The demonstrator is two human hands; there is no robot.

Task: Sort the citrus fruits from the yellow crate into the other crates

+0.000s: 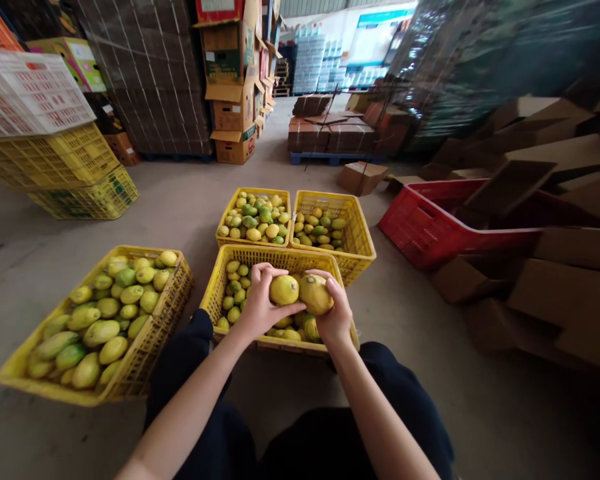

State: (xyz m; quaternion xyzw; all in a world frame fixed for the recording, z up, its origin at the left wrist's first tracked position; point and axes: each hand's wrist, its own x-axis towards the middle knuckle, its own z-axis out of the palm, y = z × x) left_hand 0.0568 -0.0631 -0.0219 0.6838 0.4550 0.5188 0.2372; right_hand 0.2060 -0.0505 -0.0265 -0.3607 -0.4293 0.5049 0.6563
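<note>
On grey concrete floor point(180, 193), yellow plastic mesh crate point(280, 252) of yellow-green lemons, left hand's grip point(284, 291) closed around round yellow lemon point(283, 290), right hand's grip point(317, 293) around larger yellow lemon point(315, 295), both above crate.

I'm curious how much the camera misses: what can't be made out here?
In the head view:
Left fruit and right fruit: partly covered by left hand and right hand.
Crate between the legs: floor hidden under piled fruit.
White crate: cut off by the left edge.
Distant board: any writing is too small, blurred.
</note>
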